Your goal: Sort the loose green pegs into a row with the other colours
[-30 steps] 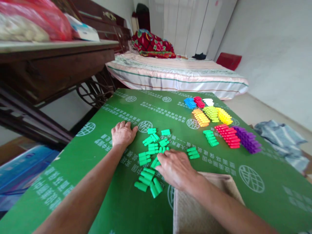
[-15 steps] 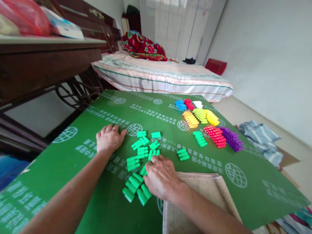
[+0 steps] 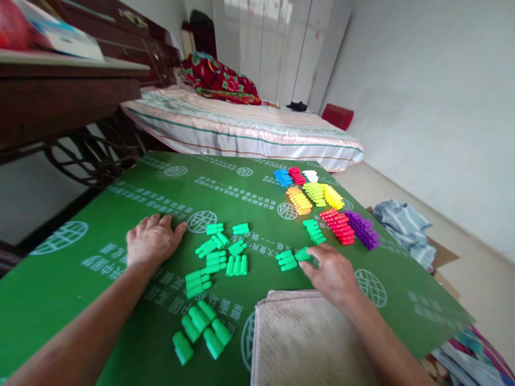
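Observation:
My right hand (image 3: 332, 271) pinches a small green plastic piece (image 3: 303, 254) between thumb and fingers. That piece is right beside a green ribbed cluster (image 3: 286, 260) on the board. My left hand (image 3: 153, 238) lies flat on the green board (image 3: 132, 332), fingers stretched out, holding nothing. Between the hands are several loose green pieces (image 3: 216, 261), some in joined rows of short pegs. Nearer to me lies another scatter of green pieces (image 3: 200, 317). Just beyond my right hand sits a longer green row (image 3: 314, 231).
Sorted blocks stand at the right: red (image 3: 337, 226), purple (image 3: 362, 229), orange (image 3: 299, 200), lime (image 3: 314, 194), yellow (image 3: 333, 197), blue (image 3: 282, 177), crimson (image 3: 296, 176) and white (image 3: 310, 176). A folded beige cloth (image 3: 309, 335) lies at the near edge. A bed (image 3: 241, 128) is behind the board.
My right hand has moved right from the central green pile to the separate green cluster, carrying a green piece. The camera view has shifted slightly to the right. My left hand stays on the board.

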